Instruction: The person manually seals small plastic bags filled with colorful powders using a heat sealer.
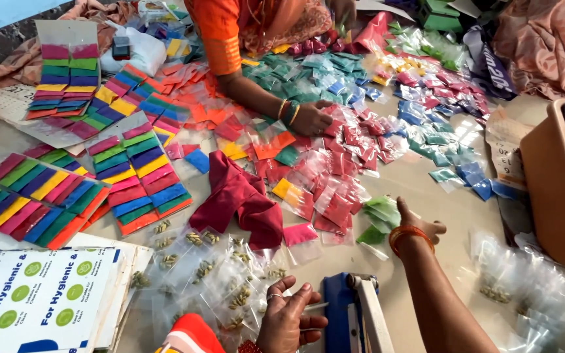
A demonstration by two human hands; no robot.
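Right hand (420,229) grasps green powder packets (377,219), centre-right.
Left hand (289,320) loose, fingers curled, beside blue heat sealer (344,307), bottom centre: prob. feeding it.

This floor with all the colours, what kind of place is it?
Probably a home workshop where coloured powder is packed by hand. Small packets of red powder cover the floor, finished rainbow cards lie in rows, and a blue sealing machine sits by the left hand.

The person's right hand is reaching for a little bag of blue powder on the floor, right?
Not quite. The head view shows the right hand reaching for a little bag of green powder, not blue. It does lie on the floor.
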